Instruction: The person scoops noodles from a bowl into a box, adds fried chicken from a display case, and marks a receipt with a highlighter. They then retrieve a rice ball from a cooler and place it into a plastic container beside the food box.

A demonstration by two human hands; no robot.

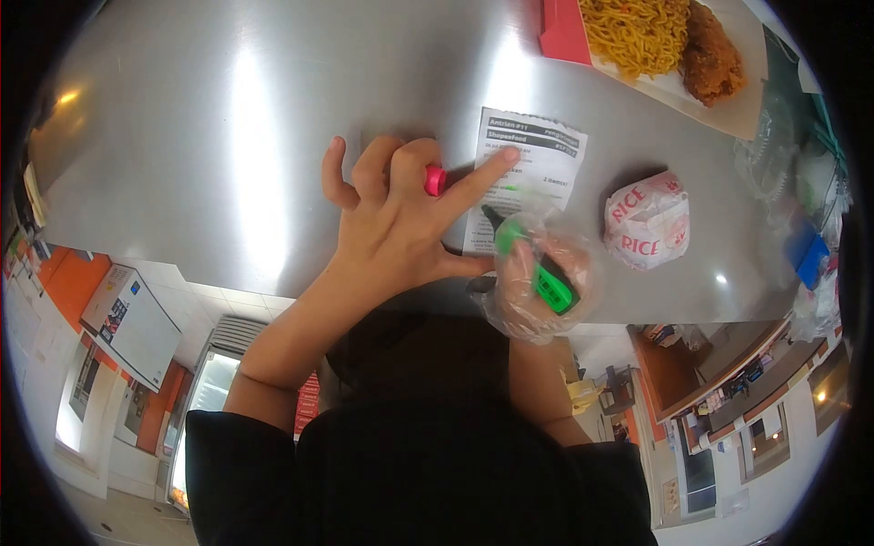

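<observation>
A printed receipt [569, 159] lies on the steel counter, with a small green mark on its text. My left hand [401, 209] rests over its left side, index finger stretched onto the paper and thumb at its lower edge. The other fingers curl around a small pink cap-like piece [435, 180], mostly hidden. In a clear plastic glove, my right hand [542, 273] grips a green highlighter [555, 289], its dark tip end pointing at the receipt. Right of that hand sits a wrapped rice parcel [648, 220] with red "RICE" print.
At the top right, an open red-and-white food box [628, 80] holds noodles [637, 35] and fried chicken [712, 56]. Clear plastic bags [774, 173] and a blue item [809, 259] lie along the right edge. The steel counter's [164, 164] near edge runs before my body.
</observation>
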